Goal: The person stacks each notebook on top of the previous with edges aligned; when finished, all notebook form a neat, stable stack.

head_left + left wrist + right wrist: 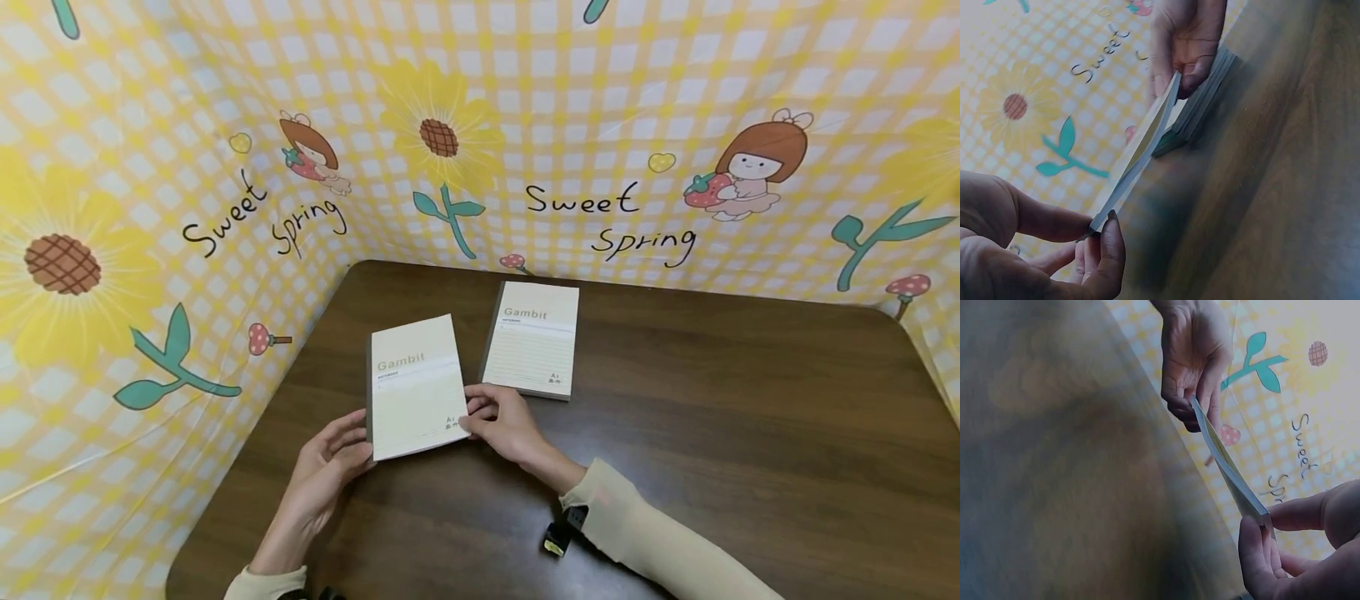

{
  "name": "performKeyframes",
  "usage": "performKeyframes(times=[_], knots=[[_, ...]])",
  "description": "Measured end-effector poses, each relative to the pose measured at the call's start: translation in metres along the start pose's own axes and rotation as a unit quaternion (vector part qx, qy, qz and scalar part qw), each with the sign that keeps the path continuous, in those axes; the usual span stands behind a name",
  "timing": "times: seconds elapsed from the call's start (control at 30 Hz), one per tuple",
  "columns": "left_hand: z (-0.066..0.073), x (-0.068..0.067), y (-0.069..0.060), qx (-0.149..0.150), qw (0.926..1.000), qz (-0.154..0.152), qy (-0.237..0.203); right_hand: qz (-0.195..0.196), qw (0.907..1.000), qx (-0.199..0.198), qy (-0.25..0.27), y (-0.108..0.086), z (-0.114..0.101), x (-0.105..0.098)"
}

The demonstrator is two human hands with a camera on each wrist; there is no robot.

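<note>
A cream Gambit notebook (416, 387) with a dark spine is held up above the table between both hands. My left hand (318, 475) pinches its lower left side at the spine, thumb on the cover. On the opposite side, my right hand (510, 423) grips the lower right edge between thumb and fingers. Seen edge-on in the left wrist view, the notebook (1132, 172) bows a little and its cover gapes slightly from the pages. Beyond the right hand lies a stack of similar notebooks (532, 342), its layers visible from the side in the left wrist view.
The dark brown wooden table (712, 417) extends far to the right. A yellow checked cloth (600, 108) printed with flowers and "Sweet Spring" hangs along the back and sides. A small black device (566, 529) sits at the right sleeve's cuff.
</note>
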State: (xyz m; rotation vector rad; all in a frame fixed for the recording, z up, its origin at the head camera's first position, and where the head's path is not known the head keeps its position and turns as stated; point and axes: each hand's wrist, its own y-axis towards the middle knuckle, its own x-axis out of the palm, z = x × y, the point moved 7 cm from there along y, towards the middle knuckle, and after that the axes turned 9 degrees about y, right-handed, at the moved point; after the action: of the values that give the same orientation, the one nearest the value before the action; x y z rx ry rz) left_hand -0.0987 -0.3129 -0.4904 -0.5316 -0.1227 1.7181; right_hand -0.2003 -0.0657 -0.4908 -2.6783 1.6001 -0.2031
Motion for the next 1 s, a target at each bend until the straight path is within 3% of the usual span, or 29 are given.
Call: performKeyframes(times=[0.17,0.43,0.67,0.8,1.0], knots=[[0.020,0.018,0.022,0.023,0.9994,-0.013,0.023,0.044,0.9973,-0.023,-0.054,0.000,-0.011,-0.026],[0.048,0.053,0.052,0.068,0.9952,-0.036,0.061,0.098,0.9946,-0.006,-0.033,-0.003,-0.020,-0.066],[0.071,0.086,0.078,0.108,0.9908,-0.044,0.069,0.137,0.9889,-0.016,-0.054,-0.005,-0.024,-0.102],[0.080,0.102,0.094,0.131,0.9865,-0.045,0.088,0.150,0.9870,-0.011,-0.055,-0.006,-0.023,-0.119],[0.086,0.123,0.112,0.138,0.9827,-0.043,0.116,0.167,0.9841,0.000,-0.060,-0.008,-0.018,-0.140]])
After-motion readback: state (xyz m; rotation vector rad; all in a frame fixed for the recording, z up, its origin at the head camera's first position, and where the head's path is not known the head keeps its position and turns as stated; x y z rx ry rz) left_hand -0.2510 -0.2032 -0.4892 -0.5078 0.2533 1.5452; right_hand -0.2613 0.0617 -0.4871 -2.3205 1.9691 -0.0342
